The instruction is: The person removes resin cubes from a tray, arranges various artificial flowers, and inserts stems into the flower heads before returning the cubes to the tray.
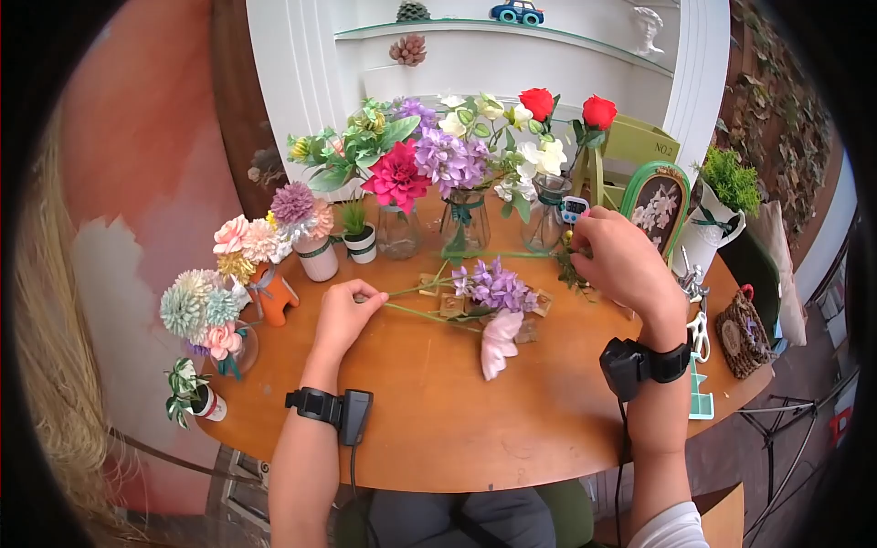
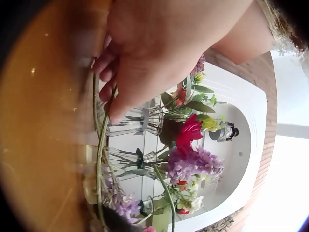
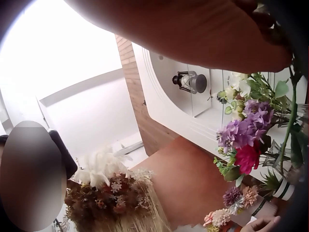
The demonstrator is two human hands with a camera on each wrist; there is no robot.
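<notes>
My left hand [image 1: 345, 315] pinches green artificial-flower stems [image 2: 100, 166] between thumb and fingers, low over the table. From there the stems run right toward a purple flower cluster [image 1: 498, 285] and a pale pink flower [image 1: 500, 345] lying mid-table. My right hand [image 1: 626, 265] is raised at the right, its fingers curled round another green stem [image 3: 293, 108], which stretches leftward past the vases. Small leafy sprigs [image 1: 577, 271] show beneath this hand. What blossom the right-hand stem carries is hidden.
Behind are glass vases [image 1: 464, 224] of mixed flowers, including a magenta bloom [image 1: 398, 173] and red roses [image 1: 599, 112]. Small potted flowers [image 1: 318, 258] line the left. A green oval frame [image 1: 660, 208], scissors [image 1: 700, 336] and a woven basket [image 1: 742, 335] stand at the right.
</notes>
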